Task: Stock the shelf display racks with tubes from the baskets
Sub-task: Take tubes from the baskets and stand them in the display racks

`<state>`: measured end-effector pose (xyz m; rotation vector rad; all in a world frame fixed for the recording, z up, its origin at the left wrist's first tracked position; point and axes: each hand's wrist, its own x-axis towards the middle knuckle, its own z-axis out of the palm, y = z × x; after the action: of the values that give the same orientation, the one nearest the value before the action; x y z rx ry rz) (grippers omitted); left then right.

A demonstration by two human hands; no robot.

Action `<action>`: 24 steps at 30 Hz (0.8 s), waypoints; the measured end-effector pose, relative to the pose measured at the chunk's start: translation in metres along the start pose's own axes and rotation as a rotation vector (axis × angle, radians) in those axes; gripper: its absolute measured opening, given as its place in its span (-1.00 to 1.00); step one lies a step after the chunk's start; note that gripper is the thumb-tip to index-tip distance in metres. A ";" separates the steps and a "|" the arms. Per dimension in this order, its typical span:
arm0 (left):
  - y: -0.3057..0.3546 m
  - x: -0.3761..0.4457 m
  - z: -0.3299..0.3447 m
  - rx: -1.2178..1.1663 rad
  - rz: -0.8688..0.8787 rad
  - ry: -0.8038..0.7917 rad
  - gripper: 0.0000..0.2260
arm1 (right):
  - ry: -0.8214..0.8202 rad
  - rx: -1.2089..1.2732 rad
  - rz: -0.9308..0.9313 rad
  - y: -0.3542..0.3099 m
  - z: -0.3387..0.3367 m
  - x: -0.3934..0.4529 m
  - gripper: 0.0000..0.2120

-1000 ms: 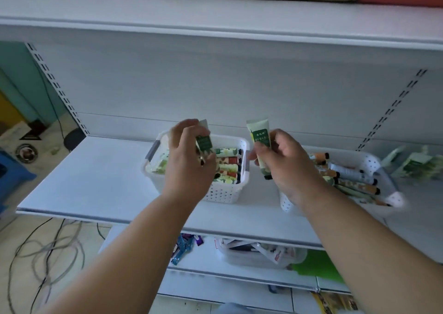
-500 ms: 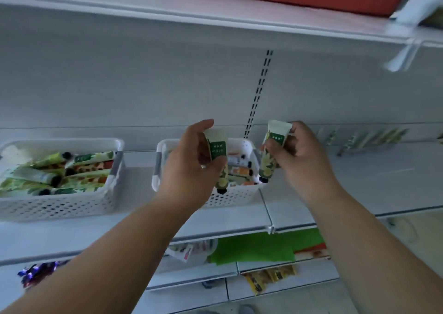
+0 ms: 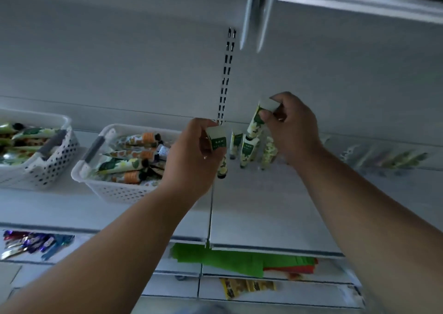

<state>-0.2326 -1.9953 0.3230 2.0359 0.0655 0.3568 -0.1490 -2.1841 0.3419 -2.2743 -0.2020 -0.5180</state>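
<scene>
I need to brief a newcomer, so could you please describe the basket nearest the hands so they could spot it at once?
On the white middle shelf, two white perforated baskets sit left of the left hand. The nearer basket stands beside that hand. Only it shows tubes with orange bands.

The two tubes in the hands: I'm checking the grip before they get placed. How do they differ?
The left hand holds its tube nearly upright and lower, while the right hand pinches its tube higher and tilted, over the standing tubes. Both are cream with green labels, caps downward.
</scene>
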 end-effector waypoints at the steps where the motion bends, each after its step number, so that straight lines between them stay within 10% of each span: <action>1: -0.001 -0.002 0.004 0.003 0.001 0.002 -0.68 | -0.013 -0.002 -0.021 0.002 0.002 0.008 -0.83; 24: -0.010 -0.007 0.035 0.064 0.007 0.052 -0.68 | -0.531 -0.431 -0.242 0.054 0.030 0.057 -0.86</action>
<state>-0.2286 -2.0214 0.2975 2.0904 0.1027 0.4171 -0.0717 -2.1998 0.3122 -2.7945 -0.6921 -0.0608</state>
